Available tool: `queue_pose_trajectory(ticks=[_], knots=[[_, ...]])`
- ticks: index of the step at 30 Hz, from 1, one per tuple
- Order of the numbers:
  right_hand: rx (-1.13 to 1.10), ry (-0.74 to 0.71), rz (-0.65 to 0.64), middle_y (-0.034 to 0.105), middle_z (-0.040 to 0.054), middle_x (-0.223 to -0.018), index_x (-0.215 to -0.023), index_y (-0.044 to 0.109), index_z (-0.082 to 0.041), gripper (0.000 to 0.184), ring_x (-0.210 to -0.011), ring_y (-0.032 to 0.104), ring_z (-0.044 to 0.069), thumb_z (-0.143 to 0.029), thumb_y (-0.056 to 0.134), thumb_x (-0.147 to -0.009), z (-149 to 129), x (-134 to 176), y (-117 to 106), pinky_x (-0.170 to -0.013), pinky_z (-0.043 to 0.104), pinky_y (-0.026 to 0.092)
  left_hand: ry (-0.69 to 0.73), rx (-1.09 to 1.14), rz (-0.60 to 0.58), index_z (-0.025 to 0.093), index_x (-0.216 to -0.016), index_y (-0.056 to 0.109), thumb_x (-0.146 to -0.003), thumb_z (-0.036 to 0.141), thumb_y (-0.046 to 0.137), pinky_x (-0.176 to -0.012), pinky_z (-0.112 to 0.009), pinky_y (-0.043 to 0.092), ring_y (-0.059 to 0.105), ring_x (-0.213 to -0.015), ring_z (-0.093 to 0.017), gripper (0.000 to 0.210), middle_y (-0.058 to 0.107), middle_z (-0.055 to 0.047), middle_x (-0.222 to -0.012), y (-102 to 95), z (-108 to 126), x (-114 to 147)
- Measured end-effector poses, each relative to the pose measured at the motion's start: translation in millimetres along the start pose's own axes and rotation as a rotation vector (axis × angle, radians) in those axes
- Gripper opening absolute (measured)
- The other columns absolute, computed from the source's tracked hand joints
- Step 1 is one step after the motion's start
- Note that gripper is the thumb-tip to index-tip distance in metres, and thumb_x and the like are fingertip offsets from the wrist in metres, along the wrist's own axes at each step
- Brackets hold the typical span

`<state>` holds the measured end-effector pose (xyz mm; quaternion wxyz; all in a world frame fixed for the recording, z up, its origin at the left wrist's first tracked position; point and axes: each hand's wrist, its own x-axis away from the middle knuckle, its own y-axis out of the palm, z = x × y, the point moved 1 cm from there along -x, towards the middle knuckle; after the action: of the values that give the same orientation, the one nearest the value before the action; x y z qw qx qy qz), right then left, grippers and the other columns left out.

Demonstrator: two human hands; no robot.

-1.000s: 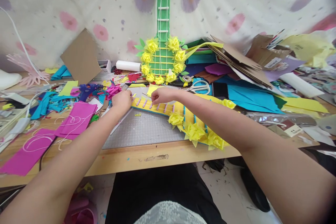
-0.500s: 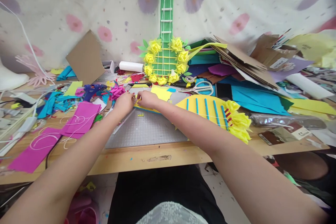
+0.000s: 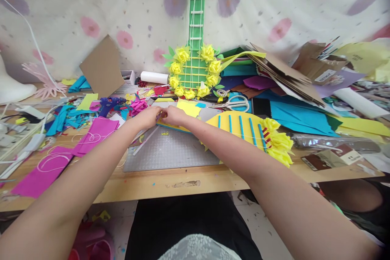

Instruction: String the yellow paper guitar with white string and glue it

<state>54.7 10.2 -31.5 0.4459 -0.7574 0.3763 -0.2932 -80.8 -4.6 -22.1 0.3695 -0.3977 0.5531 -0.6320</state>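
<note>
My left hand and my right hand meet over the far part of the grey cutting mat. The fingers of both are pinched close together at the left end of a yellow instrument-shaped craft piece, with blue strips across its body and yellow crepe-paper flowers at its right end. What the fingertips pinch is too small and covered to make out. My right forearm hides part of the piece's neck. Just behind it lies a yellow paper sheet.
A green craft guitar with yellow flowers stands at the back. Scissors, a phone and cardboard lie to the right. At left are a blue glue gun, magenta paper and a white cord.
My left hand has moved slightly right, and its fingers are now closer to those of my right hand. The whole view has shifted a little.
</note>
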Motion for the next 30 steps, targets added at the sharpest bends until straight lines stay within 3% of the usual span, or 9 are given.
queue_pose_trajectory(ticks=[8,14,18,22,26,30], knots=[[-0.008,0.073,0.011,0.069,0.0039,-0.098,-0.092,0.066,-0.021,0.023,-0.08,0.065,0.019,-0.027,0.053,-0.075,-3.2,2.9,-3.8,-0.064,0.026,0.047,-0.002,-0.029,0.006,0.016,-0.13,0.045,-0.072,0.004,0.043,-0.099,-0.029,0.039,0.049,-0.119,-0.021,0.059,0.052,-0.011,-0.13,-7.7,-5.1,4.2],[-0.113,0.058,-0.104,0.071,0.0017,-0.087,-0.093,0.065,-0.019,0.022,-0.06,0.061,0.012,-0.022,0.048,-0.079,-9.6,12.0,-17.0,-0.052,0.02,0.043,-0.047,-0.022,0.032,0.012,-0.132,0.039,-0.073,0.004,0.042,-0.098,-0.031,0.04,0.049,-0.12,-0.021,0.059,0.051,-0.013,-0.132,-14.2,0.0,9.9],[-0.083,-0.006,-0.119,0.071,0.0023,-0.09,-0.087,0.065,-0.018,0.017,-0.065,0.062,0.012,-0.021,0.05,-0.08,-7.1,8.6,-19.6,-0.055,0.019,0.043,-0.055,-0.009,0.067,0.013,-0.131,0.04,-0.072,0.006,0.044,-0.095,-0.033,0.042,0.051,-0.117,-0.024,0.059,0.052,-0.014,-0.129,-11.3,0.9,9.3],[-0.163,0.038,-0.09,0.07,0.0035,-0.092,-0.095,0.059,-0.017,0.016,-0.06,0.061,0.011,-0.021,0.05,-0.082,-3.6,7.4,-19.6,-0.051,0.02,0.043,-0.082,0.177,0.139,0.015,-0.131,0.039,-0.069,0.005,0.043,-0.09,-0.031,0.043,0.056,-0.108,-0.021,0.063,0.053,-0.011,-0.128,-13.7,-4.5,7.4],[-0.392,0.04,-0.102,0.069,0.0052,-0.092,-0.097,0.055,-0.016,0.017,-0.06,0.062,0.01,-0.027,0.048,-0.087,-1.5,8.2,-19.4,-0.051,0.019,0.043,-0.042,0.315,0.159,0.018,-0.132,0.037,-0.065,0.004,0.043,-0.083,-0.029,0.045,0.059,-0.09,-0.016,0.069,0.053,-0.008,-0.127,-22.7,-9.5,7.5],[-0.57,0.005,-0.076,0.068,0.0048,-0.091,-0.093,0.059,-0.015,0.025,-0.062,0.06,0.008,-0.036,0.047,-0.088,-1.0,5.3,-19.6,-0.054,0.017,0.042,-0.022,0.337,0.201,0.019,-0.13,0.04,-0.064,0.007,0.044,-0.084,-0.03,0.044,0.057,-0.088,-0.016,0.068,0.054,-0.007,-0.125,-28.5,-10.7,9.6]])
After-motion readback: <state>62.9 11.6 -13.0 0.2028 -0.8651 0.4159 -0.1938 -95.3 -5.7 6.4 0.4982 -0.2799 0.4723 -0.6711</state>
